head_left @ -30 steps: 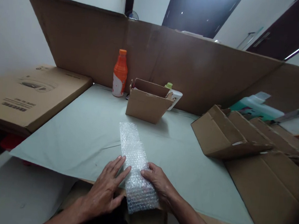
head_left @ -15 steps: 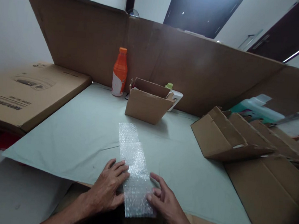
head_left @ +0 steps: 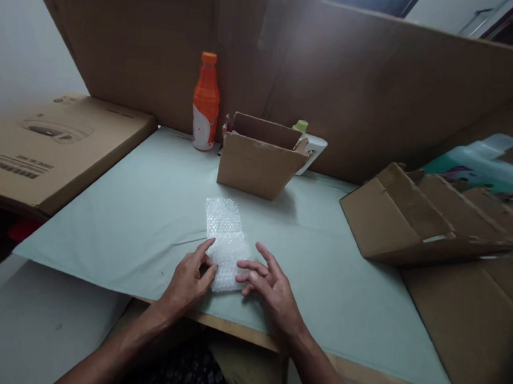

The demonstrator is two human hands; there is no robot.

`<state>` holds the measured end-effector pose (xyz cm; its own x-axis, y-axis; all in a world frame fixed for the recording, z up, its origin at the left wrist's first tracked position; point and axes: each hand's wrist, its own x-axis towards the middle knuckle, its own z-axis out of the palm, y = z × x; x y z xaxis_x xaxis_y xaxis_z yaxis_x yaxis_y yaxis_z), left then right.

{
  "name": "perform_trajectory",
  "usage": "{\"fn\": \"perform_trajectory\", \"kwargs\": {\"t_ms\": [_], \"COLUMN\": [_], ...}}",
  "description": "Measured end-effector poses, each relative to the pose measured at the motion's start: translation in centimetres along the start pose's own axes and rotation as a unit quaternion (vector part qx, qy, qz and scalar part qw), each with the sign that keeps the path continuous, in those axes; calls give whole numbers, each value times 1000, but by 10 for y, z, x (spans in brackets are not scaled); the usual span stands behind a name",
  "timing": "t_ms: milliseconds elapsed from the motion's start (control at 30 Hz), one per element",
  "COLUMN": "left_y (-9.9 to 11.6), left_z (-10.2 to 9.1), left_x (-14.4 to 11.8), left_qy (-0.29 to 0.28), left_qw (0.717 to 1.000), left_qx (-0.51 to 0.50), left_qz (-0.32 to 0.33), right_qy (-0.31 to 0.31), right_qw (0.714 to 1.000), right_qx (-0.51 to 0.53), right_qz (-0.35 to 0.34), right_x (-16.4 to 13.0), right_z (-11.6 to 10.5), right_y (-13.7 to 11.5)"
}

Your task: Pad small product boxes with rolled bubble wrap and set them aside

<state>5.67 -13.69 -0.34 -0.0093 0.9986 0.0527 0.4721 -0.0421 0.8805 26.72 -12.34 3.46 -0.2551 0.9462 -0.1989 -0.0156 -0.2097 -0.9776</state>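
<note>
Bubble wrap (head_left: 226,243) folded shorter, between fingers (head_left: 250,267)

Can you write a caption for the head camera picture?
Both hands, left and right, press a bubble wrap strip on the table.

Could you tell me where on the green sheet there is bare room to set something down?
Bare green sheet lies between the flat carton on the left and the bubble wrap, and again between the right hand and the folded boxes. It is crowded at the back, around the orange bottle and open box.
</note>
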Motion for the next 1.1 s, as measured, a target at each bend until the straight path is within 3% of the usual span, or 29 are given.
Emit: {"fn": "perform_trajectory", "kwargs": {"t_ms": [67, 133, 200, 333, 600, 700, 767, 900, 1100], "left_y": [-2, -3, -2, -4, -3, 2, 3, 3, 1], "left_z": [4, 7, 9, 9, 3, -4, -8, -11, -7], "left_x": [1, 0, -2, -3, -4, -12, -19, -27, -28], "left_qy": [31, 61, 80, 90, 106, 129, 111, 48, 14], "left_qw": [999, 995, 989, 980, 969, 963, 959, 951, 954], "left_qx": [18, 39, 60, 106, 149, 127, 121, 150, 139], "left_qz": [31, 71, 106, 145, 163, 201, 229, 264, 266], "right_qy": [-11, -32, -58, -85, -100, -105, -110, -129, -175], "right_qw": [982, 927, 860, 767, 672, 659, 659, 671, 702], "right_qx": [-152, -301, -414, -545, -635, -645, -647, -655, -631], "right_qz": [-110, -223, -293, -329, -367, -373, -367, -323, -279], "right_x": [-5, -10, -12, -5, 11, 19, 24, 31, 21], "right_z": [-5, -11, -14, -10, -1, -1, 0, 1, 3], "right_y": [5, 9, 12, 17, 12, 13, 12, 4, -11]}}
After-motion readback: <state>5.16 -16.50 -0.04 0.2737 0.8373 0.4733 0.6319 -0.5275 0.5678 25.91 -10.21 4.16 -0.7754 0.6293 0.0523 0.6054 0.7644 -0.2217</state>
